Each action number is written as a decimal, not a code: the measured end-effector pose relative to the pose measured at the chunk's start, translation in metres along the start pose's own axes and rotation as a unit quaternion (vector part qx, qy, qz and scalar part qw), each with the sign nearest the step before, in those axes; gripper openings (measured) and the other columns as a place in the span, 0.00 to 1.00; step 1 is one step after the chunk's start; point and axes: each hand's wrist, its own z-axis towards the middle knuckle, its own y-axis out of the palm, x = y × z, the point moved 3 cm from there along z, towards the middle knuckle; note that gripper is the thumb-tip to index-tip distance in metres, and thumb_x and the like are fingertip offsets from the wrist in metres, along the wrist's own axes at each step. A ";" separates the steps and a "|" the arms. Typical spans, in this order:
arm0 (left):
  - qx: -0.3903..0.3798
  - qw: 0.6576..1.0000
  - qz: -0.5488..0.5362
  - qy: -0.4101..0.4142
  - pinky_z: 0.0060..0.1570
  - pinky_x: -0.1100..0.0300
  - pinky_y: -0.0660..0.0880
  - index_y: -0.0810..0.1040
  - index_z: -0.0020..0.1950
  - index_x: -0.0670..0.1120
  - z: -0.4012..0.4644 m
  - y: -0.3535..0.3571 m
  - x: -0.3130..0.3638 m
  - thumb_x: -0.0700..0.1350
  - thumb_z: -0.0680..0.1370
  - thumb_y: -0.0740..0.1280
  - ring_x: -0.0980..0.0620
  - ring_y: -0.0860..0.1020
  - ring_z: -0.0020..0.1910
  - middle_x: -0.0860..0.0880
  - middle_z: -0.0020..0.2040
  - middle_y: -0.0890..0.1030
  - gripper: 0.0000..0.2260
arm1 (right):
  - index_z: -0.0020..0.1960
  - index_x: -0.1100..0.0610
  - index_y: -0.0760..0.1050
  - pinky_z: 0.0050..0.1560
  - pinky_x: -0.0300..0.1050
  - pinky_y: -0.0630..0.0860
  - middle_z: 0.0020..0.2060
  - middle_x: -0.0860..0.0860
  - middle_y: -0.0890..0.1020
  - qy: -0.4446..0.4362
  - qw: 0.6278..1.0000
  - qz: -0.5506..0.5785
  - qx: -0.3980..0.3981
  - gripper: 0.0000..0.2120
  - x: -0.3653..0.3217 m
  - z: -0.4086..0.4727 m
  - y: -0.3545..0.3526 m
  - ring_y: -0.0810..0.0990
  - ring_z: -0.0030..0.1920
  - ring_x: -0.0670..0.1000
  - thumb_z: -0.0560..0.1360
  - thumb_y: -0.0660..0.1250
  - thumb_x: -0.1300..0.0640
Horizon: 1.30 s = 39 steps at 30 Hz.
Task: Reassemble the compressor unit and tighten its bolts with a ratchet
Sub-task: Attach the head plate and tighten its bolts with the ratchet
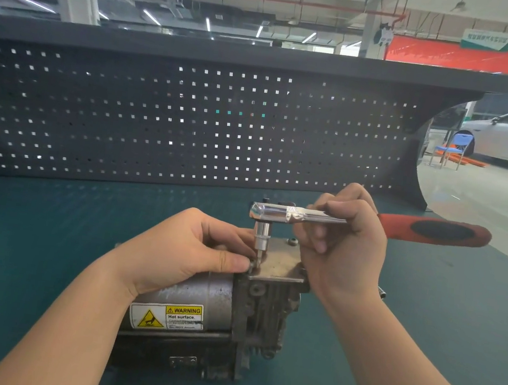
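The compressor unit (198, 302) lies on the green bench mat, a grey cylinder with a yellow warning label and a cast metal head at its right end. A flat metal plate (282, 261) tops the head. The ratchet (279, 213), chrome with a red and black handle, stands over the plate's left corner, its socket and bit pointing down onto a bolt (256, 263). My right hand (344, 237) grips the ratchet's chrome shaft. My left hand (191, 255) rests on the cylinder and pinches the bolt at the bit's tip.
A dark pegboard back panel (190, 124) rises behind the green mat (27, 242). A second bolt (291, 240) stands at the plate's far corner. A small metal part (381, 292) lies on the mat behind my right wrist. A blue chair and a white car stand far right.
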 end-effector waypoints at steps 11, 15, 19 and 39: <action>-0.004 0.999 -0.039 0.008 0.54 0.71 0.74 0.87 0.41 0.51 0.001 0.001 -0.001 0.44 0.68 0.74 0.58 0.80 0.60 0.52 0.54 0.85 0.05 | 0.24 0.50 0.67 0.28 0.36 0.59 0.21 0.49 0.65 -0.061 0.997 -0.045 -0.026 0.16 -0.002 -0.006 0.003 0.61 0.20 0.47 0.64 0.58 0.68; 0.001 0.999 -0.035 0.008 0.53 0.72 0.74 0.88 0.42 0.50 0.001 0.001 -0.001 0.44 0.68 0.73 0.59 0.80 0.59 0.52 0.53 0.86 0.06 | 0.24 0.51 0.66 0.27 0.35 0.60 0.20 0.49 0.66 -0.065 0.997 -0.039 -0.031 0.17 -0.002 -0.007 0.003 0.61 0.19 0.48 0.65 0.57 0.69; 0.003 0.999 -0.033 0.003 0.52 0.72 0.74 0.88 0.41 0.50 0.000 0.002 0.001 0.45 0.66 0.73 0.59 0.81 0.57 0.53 0.52 0.86 0.05 | 0.24 0.51 0.65 0.27 0.35 0.60 0.20 0.50 0.65 -0.053 0.997 -0.043 -0.048 0.16 -0.003 -0.008 0.007 0.61 0.19 0.47 0.64 0.57 0.69; 0.031 0.999 -0.003 -0.021 0.57 0.65 0.75 0.87 0.40 0.49 -0.001 0.003 0.001 0.48 0.65 0.75 0.59 0.81 0.56 0.52 0.50 0.86 0.06 | 0.26 0.49 0.70 0.30 0.38 0.63 0.23 0.45 0.70 -0.153 0.946 -0.275 -0.074 0.07 -0.013 -0.021 0.010 0.66 0.25 0.49 0.62 0.65 0.55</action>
